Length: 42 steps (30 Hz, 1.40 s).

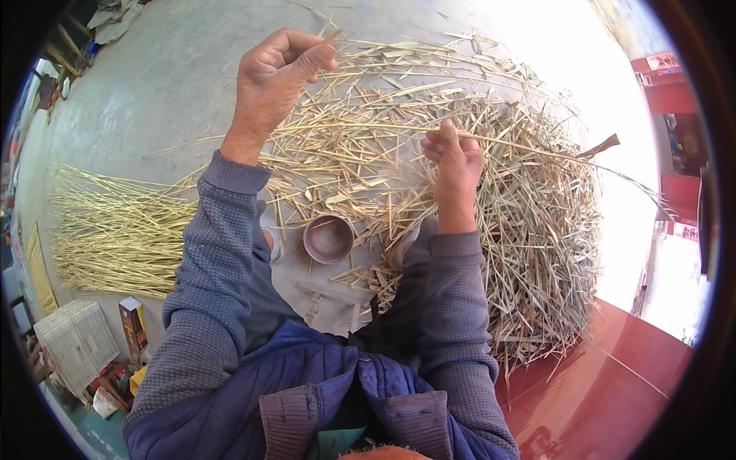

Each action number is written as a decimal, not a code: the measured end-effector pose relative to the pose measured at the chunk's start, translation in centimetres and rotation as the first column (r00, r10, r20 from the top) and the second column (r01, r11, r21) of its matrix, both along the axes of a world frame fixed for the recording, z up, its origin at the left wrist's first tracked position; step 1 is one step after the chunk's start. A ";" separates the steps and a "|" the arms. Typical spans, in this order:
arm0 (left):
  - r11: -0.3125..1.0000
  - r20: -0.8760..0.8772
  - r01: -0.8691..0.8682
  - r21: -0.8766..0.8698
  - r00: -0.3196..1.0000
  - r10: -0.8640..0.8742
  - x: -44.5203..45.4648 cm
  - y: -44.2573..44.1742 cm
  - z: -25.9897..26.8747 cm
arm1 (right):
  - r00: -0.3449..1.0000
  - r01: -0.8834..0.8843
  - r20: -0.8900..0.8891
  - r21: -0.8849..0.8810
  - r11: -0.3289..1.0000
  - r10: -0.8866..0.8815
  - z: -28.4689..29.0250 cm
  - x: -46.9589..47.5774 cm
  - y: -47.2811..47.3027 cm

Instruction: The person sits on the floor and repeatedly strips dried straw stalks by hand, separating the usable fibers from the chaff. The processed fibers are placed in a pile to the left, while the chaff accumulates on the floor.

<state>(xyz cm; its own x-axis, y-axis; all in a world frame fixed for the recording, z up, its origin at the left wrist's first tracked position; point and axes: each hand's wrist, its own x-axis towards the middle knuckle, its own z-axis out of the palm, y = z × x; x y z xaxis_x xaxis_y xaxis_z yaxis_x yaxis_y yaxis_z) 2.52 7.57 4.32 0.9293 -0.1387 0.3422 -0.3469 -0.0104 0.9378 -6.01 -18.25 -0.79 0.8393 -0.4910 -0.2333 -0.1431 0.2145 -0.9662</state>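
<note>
My left hand (287, 72) is raised at upper left, with thumb and forefinger pinching a short brown strip (333, 37), perhaps a bit of dry leaf sheath. Across my right hand (457, 158) runs a long dry plant stalk (526, 145), held between thumb and fingers. One end of that stalk points left over the cut pieces; the other reaches right and carries a curled brown leaf (601, 146). Below both hands, cut straw pieces (345, 155) lie scattered on the concrete floor (155, 86). A small round bowl (329, 239) stands between my feet.
To the left lies a heap of thin, aligned yellow-green stalks (121, 236). A large pile of dry leaves and stems (540, 259) rises at right, beside red flooring (609, 368). A white plastic crate (77, 339) and a dark carton (133, 325) stand at lower left.
</note>
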 end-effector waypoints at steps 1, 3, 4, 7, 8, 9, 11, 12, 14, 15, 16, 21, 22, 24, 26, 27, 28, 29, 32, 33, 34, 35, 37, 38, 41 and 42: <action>0.984 0.075 -0.013 0.180 0.997 -0.001 0.1 0.2 -0.2 | 1.000 -0.016 0.026 0.010 1.000 0.016 -0.1 0.0 0.0; 0.875 0.303 -0.123 0.469 0.952 -0.028 -0.3 -0.6 -1.2 | 0.999 -0.025 0.044 0.014 1.000 0.024 -0.3 0.1 0.2; 0.799 0.449 -0.223 0.558 0.891 -0.064 -0.8 -1.9 -2.0 | 0.997 -0.043 0.065 0.036 0.998 0.040 -0.4 0.1 0.4; 0.695 0.509 -0.209 0.688 0.822 -0.257 -1.7 -4.7 -4.2 | 0.992 -0.100 0.089 0.087 0.991 0.092 -0.6 0.1 1.0; 0.691 0.486 -0.148 0.708 0.812 -0.324 -1.7 -4.9 -4.7 | 0.988 -0.130 0.090 0.102 0.986 0.121 -0.6 0.1 0.8; 0.657 0.442 -0.148 0.739 0.843 -0.307 -1.5 -4.7 -5.1 | 0.980 -0.180 0.108 0.121 0.976 0.167 -0.5 0.1 0.6; 0.649 0.423 -0.156 0.744 0.863 -0.277 -0.5 -3.0 -5.4 | 0.992 -0.071 0.113 0.107 0.992 0.059 -0.3 0.1 -0.4; 0.568 0.320 -0.134 0.812 0.916 -0.241 0.0 -1.8 -5.5 | 0.991 -0.026 0.131 0.111 0.993 0.011 0.0 0.1 -1.4; 0.466 0.193 -0.096 0.880 0.967 -0.165 0.8 0.4 -5.1 | 0.990 0.062 0.119 0.125 0.990 -0.077 0.5 0.1 -3.0; 0.432 0.179 -0.100 0.896 0.973 -0.146 0.9 0.8 -4.9 | 0.989 0.096 0.102 0.125 0.987 -0.109 0.6 0.1 -3.3; 0.400 0.154 -0.090 0.912 0.979 -0.131 0.8 0.8 -4.7 | 0.989 0.022 0.144 0.147 0.989 -0.044 0.5 0.0 -3.2; 0.780 0.284 -0.013 0.626 0.935 -0.212 -1.4 -4.5 -5.2 | 0.986 -0.118 0.142 0.182 0.976 0.092 0.0 -0.2 -0.1; 0.810 0.267 0.012 0.587 0.941 -0.208 -1.9 -5.7 -5.5 | 0.983 -0.146 0.141 0.175 0.974 0.122 0.0 -0.2 0.6; 0.842 0.235 0.048 0.538 0.951 -0.204 -2.3 -6.6 -6.2 | 0.968 -0.208 0.175 0.162 0.965 0.179 0.0 -0.3 1.6; 0.867 0.226 0.005 0.499 0.965 -0.136 -2.6 -7.3 -6.4 | 0.973 -0.191 0.161 0.154 0.969 0.166 0.1 -0.2 2.0; 0.912 0.094 0.099 0.398 0.984 -0.148 -2.3 -6.7 -6.1 | 0.970 -0.195 0.178 0.154 0.969 0.167 0.1 -0.2 2.0; 0.959 -0.021 0.113 0.262 0.994 -0.111 -2.2 -6.4 -5.5 | 0.973 -0.188 0.161 0.153 0.970 0.163 0.0 -0.2 1.9; 0.983 -0.146 0.141 0.121 0.982 -0.123 -2.3 -6.5 -4.9 | 0.981 -0.154 0.136 0.136 0.979 0.135 0.0 -0.1 1.7; 0.992 -0.145 -0.049 -0.119 0.989 0.032 -0.2 -2.9 -1.4 | 0.995 -0.070 0.082 0.078 0.994 0.064 -0.3 -0.2 1.1; 0.993 -0.086 -0.067 -0.100 0.995 0.059 0.3 -1.4 -0.5 | 0.995 -0.072 0.080 0.087 0.994 0.065 -0.4 -0.1 0.8; 0.992 -0.053 -0.101 -0.071 0.994 0.098 0.5 -0.3 0.0 | 0.995 -0.071 0.074 0.093 0.993 0.064 -0.4 -0.1 0.6; 0.983 -0.057 -0.181 -0.024 0.982 0.180 0.6 0.3 0.2 | 0.998 -0.056 0.048 0.097 0.994 0.051 -0.4 -0.1 0.5; 0.963 0.203 -0.101 0.252 0.978 0.050 0.1 -0.2 -0.8 | 0.995 -0.082 0.072 0.111 0.990 0.074 -0.4 -0.1 0.8; 0.877 0.385 -0.174 0.447 0.923 -0.012 -0.3 -1.2 -1.6 | 0.994 -0.090 0.079 0.122 0.988 0.081 -0.4 0.0 1.1; 0.738 0.494 -0.184 0.649 0.840 -0.225 -1.7 -4.4 -4.3 | 0.992 -0.113 0.079 0.170 0.979 0.101 -0.5 0.1 1.9; 0.736 0.483 -0.128 0.664 0.826 -0.291 -1.8 -4.9 -4.8 | 0.990 -0.123 0.087 0.194 0.973 0.108 -0.5 0.1 2.0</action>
